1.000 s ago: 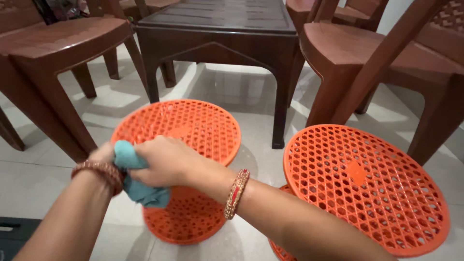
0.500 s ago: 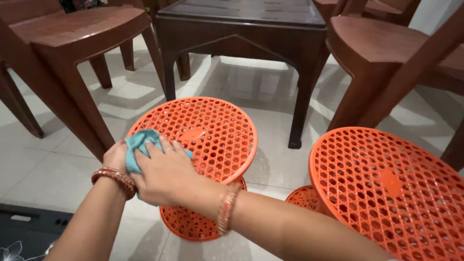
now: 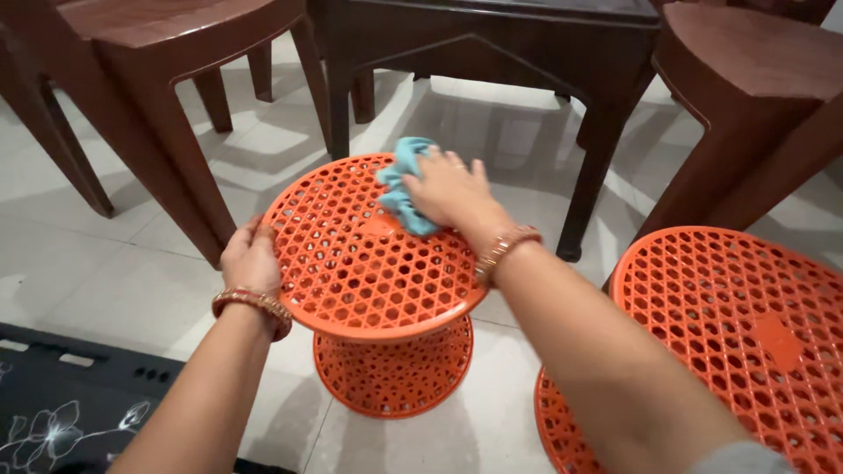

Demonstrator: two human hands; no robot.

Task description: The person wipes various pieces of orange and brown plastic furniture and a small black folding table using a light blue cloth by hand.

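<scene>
The left hand (image 3: pixel 250 259) now grips the near-left rim of the orange stool (image 3: pixel 373 254), no longer at the cloth. The right hand (image 3: pixel 448 189) has moved to the far edge, pressing the teal cloth (image 3: pixel 402 189), probably with flat fingers.

From my feed both arms stretch fwd, left hand (image 3: pixel 249 260) curled w/ thumb up top, right hand (image 3: pixel 448 190) palm-down, fingers spread, bangles on both wrists.
</scene>
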